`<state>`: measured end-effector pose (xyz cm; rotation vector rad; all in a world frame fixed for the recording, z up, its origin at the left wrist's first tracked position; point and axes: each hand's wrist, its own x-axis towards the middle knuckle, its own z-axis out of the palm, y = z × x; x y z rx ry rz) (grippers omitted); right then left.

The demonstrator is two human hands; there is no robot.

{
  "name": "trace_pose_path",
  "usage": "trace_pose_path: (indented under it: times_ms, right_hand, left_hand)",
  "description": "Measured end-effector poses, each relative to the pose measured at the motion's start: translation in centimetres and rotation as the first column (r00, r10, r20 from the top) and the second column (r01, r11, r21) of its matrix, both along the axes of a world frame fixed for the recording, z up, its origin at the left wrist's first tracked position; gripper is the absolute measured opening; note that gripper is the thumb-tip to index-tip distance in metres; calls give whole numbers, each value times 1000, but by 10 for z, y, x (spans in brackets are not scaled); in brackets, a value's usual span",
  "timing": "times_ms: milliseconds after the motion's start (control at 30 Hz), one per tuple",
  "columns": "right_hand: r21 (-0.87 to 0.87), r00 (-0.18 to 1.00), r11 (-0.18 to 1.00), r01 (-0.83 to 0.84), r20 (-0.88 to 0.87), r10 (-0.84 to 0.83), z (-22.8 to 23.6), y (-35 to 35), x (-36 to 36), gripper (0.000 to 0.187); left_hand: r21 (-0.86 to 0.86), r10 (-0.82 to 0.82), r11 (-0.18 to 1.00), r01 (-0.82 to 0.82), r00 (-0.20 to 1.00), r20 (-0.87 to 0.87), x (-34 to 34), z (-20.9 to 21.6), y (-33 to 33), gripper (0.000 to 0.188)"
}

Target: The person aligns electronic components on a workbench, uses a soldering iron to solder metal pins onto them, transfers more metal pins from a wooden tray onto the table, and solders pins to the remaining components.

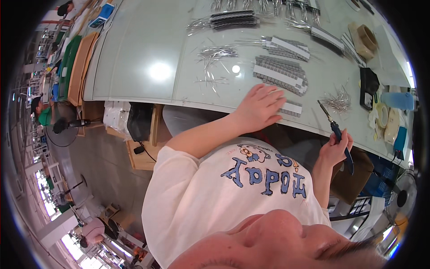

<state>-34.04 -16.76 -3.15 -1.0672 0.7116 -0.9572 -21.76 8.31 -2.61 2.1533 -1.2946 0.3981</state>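
Note:
My left hand (260, 106) lies at the table's front edge, fingers stretched out and palm down. Its fingertips rest over one end of a short grey gridded strip with a white band (293, 109). A soldering iron (337, 131) with a dark blue handle is gripped in my right hand (337, 148), its metal tip pointing up and left over the table edge. Just beyond my left hand is a fanned stack of similar gridded strips (278, 74). Loose cut wire pieces (337, 101) lie in a tangle right of the iron's tip.
More gridded strips (286, 48) and a dark bundle (233, 19) with thin wires lie farther back. Silvery wires (217, 53) are scattered left of them. Tape rolls (367, 36), a black holder (369, 85) and a blue bottle (397, 101) stand at right. A fan (62, 125) is at left.

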Motion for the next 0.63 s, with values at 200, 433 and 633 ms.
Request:
trace_pose_path:
  times_ms: [200, 433, 633]
  right_hand:
    - [-20, 1000, 1000, 14, -28, -14, 5, 13, 8, 12]
    - [-221, 987, 968, -117, -133, 89, -3, 56, 24, 11]
    - [-441, 846, 726, -528, -197, 495, 10, 94, 19, 12]
  left_hand:
    - [-11, 276, 961, -276, 959, 60, 5, -14, 114, 33]
    - [177, 310, 931, -318, 948, 71, -11, -24, 139, 45]
    - [172, 330, 929, -327, 944, 12, -25, -32, 91, 50]
